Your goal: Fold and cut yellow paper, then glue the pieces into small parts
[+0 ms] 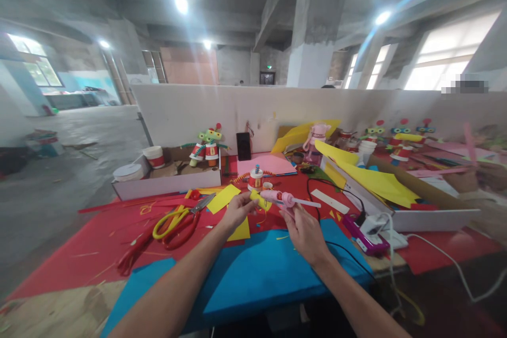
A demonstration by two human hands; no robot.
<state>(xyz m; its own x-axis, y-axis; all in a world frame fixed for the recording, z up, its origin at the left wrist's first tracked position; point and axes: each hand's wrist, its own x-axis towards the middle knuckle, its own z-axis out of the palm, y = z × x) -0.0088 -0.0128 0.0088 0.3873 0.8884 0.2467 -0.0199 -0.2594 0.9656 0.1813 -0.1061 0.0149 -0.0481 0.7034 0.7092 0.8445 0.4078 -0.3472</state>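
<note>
My right hand [301, 232] is wrapped round the handle of a pink hot glue gun [283, 198], with a white glue stick [309, 203] poking out of its back. The gun's nozzle points left, at a small yellow paper piece [259, 199] pinched in my left hand [240, 212]. Nozzle and paper are very close; whether they touch I cannot tell. Just behind them stands a red and white paper-cup figure [255, 178] with coiled arms. Yellow paper sheets [224, 198] lie beside my left hand, and large scissors [193, 216] with red and yellow handles rest further left.
A cardboard box [170, 182] with finished cup figures [206, 150] stands at the back left. Another box [431, 219] with yellow paper is on the right, near a purple power strip [366, 237] and cables. A black phone [243, 146] leans on the white partition [214, 108]. Blue foam board [253, 269] covers the front.
</note>
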